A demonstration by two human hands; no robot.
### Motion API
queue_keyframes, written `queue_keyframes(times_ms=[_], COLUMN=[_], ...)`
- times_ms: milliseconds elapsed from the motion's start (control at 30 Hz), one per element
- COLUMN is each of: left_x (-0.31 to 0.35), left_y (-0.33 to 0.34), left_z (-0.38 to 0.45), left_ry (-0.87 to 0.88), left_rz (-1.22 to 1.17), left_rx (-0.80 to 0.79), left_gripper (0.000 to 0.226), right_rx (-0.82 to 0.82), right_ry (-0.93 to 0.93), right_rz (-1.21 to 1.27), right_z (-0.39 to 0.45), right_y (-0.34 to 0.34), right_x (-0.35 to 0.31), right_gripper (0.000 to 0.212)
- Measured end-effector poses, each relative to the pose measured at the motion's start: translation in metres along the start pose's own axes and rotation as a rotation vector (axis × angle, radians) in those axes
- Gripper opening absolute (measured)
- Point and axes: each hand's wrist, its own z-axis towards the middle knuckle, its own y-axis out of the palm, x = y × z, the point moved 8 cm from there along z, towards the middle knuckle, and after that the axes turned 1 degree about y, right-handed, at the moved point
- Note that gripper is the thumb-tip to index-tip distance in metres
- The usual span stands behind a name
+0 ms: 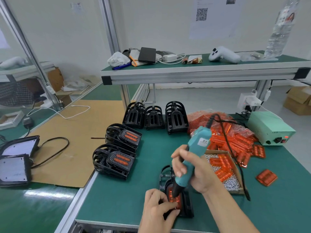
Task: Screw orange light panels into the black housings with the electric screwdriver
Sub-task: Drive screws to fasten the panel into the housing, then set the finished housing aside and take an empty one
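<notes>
**Driver tip down on the orange panel**

The right hand (190, 167) wraps its curled fingers around the teal electric screwdriver (191, 153), holding it tilted with its dark tip down on the orange light panel (175, 198). The left hand (158, 206) lies on the near end of that panel, thumb and fingers bent and pressing it into the black housing (185, 206) on the green mat (127, 195). Both forearms reach in from the bottom edge. Just right of the right hand, a shallow cardboard box (235, 174) holds silver screws (233, 181) and several orange panels. Behind it lies a heap of bagged orange panels (239, 137). Two stacks of finished housings (117, 153) stand to the left.
</notes>
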Motion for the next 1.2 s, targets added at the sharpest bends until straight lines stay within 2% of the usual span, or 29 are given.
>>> queue_keyframes(times_ms=[100, 200, 300, 400, 500, 633, 700, 767, 867, 967, 1100, 1200], left_x=[0.003, 0.002, 0.003, 0.009, 0.017, 0.027, 0.033, 0.035, 0.028, 0.024, -0.004, -0.026], left_y=[-0.003, -0.003, -0.003, -0.006, -0.001, 0.027, 0.03, 0.029, 0.024, 0.003, -0.017, -0.025], left_z=[-0.004, -0.007, -0.007, -0.005, 0.0, 0.012, 0.018, 0.02, 0.017, 0.018, 0.013, 0.002], left_ry=[0.059, 0.078, 0.081, 0.063, -0.037, -0.167, -0.209, -0.268, -0.345, -0.388, -0.699, -0.941], left_rz=[0.025, 0.025, 0.027, -0.025, -0.027, 0.285, 0.365, 0.366, 0.195, -0.082, -0.505, -0.868], left_rx=[0.066, 0.124, 0.152, 0.157, 0.051, -0.315, -0.408, -0.414, -0.299, -0.126, 0.004, 0.19], left_gripper=[0.015, 0.012, 0.014, 0.02, 0.036, 0.073, 0.075, 0.076, 0.065, 0.049, 0.039, 0.022], right_rx=[0.221, 0.406, 0.519, 0.549, 0.523, 0.499, 0.496, 0.495, 0.496, 0.488, 0.474, 0.459], right_ry=[-0.05, -0.072, -0.065, -0.035, -0.013, 0.015, 0.023, 0.028, 0.028, 0.001, -0.056, -0.057], right_rz=[0.345, 0.663, 0.766, 0.818, 0.813, 0.794, 0.798, 0.799, 0.807, 0.833, 0.879, 0.845], right_z=[0.001, -0.013, -0.031, -0.044, -0.045, -0.044, -0.045, -0.046, -0.048, -0.049, -0.05, -0.049], right_y=[-0.036, -0.079, -0.11, -0.125, -0.126, -0.122, -0.123, -0.124, -0.126, -0.126, -0.128, -0.128], right_x=[-0.005, 0.007, 0.023, 0.038, 0.041, 0.043, 0.044, 0.045, 0.045, 0.045, 0.043, 0.043], right_gripper=[0.034, 0.023, 0.022, 0.022, 0.024, 0.024, 0.024, 0.024, 0.025, 0.024, 0.023, 0.024])
